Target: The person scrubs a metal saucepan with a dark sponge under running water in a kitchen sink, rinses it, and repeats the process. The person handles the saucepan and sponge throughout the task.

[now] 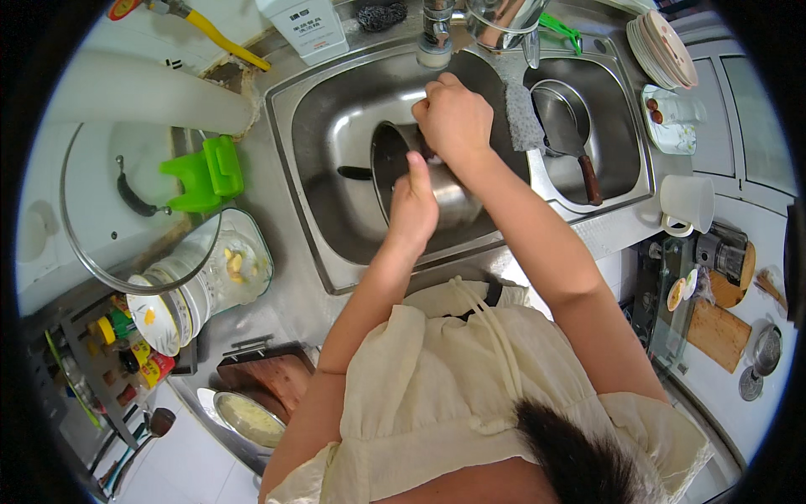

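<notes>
A stainless steel pot [450, 198] is tilted on its side over the large sink basin [334, 220], its mouth facing left. My left hand [414, 205] grips the pot near its rim, thumb up. Above the pot's upper side, my right hand [454, 116] is closed like a fist; what it holds is hidden. A dark pot handle [354, 172] shows to the left of the pot's mouth. The faucet [436, 38] stands just beyond my right hand. A grey cloth [524, 116] hangs over the divider between the basins.
A cleaver [570, 142] and a round metal pan [576, 101] lie in the small basin. Stacked plates [655, 50], a tray [655, 138] and a white mug [687, 198] stand right. Left are a glass lid [75, 239], a green holder [221, 167] and dishes [167, 321].
</notes>
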{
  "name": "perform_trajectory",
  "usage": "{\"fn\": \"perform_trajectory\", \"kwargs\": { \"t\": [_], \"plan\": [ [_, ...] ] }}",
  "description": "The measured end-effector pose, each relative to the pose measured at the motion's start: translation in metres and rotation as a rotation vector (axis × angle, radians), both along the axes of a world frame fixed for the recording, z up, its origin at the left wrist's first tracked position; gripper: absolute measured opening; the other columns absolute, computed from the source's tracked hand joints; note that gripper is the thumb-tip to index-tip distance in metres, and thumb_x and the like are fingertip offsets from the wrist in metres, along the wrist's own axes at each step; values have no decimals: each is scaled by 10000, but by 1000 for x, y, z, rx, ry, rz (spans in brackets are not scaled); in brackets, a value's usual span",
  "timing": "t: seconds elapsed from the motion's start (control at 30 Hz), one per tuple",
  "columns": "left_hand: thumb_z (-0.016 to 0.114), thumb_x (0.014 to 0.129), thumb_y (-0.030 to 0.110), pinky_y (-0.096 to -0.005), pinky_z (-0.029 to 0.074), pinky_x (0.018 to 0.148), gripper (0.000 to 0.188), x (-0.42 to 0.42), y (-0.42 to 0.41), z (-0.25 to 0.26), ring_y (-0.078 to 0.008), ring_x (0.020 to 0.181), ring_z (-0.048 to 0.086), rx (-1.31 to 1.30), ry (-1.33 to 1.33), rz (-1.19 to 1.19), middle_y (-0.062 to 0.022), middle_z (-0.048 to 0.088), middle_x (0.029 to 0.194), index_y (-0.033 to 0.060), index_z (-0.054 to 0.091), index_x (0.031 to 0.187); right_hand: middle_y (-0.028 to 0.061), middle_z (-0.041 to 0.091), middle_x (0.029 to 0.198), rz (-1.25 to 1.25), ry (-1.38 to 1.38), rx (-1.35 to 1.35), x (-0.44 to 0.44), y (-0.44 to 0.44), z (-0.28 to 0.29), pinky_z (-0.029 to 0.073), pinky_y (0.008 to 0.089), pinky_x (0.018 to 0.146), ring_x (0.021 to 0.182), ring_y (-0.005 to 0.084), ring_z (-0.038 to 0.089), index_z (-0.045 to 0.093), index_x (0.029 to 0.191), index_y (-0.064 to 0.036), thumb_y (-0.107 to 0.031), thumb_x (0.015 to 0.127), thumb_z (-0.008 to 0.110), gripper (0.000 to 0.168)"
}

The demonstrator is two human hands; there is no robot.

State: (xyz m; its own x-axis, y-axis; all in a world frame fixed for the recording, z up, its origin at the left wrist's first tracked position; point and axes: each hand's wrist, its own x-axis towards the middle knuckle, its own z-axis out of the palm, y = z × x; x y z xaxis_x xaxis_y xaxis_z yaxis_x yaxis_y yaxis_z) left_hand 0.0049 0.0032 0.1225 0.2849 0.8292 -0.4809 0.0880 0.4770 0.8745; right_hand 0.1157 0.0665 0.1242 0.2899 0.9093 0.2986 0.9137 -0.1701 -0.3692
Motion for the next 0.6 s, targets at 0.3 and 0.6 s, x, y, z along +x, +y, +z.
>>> {"fn": "perform_trajectory", "kwargs": {
  "t": [0.3,0.6],
  "plan": [
    [247,939,494,-243,410,713,631,-1,-4,3,-91,783,492,32,-78,36,-49,579,865,-39,582,937,101,536,730,16,124,1,-20,-60,21,460,398,496,555,304,570,550,602,-39,-152,681,591,144],
    [288,943,465,-266,398,680,589,-2,10,3,-97,749,483,26,55,75,-40,573,786,-23,598,832,115,535,708,-15,107,98,-4,-16,3,453,411,494,552,317,555,537,583,-29,-154,679,585,165]
  ]
}}
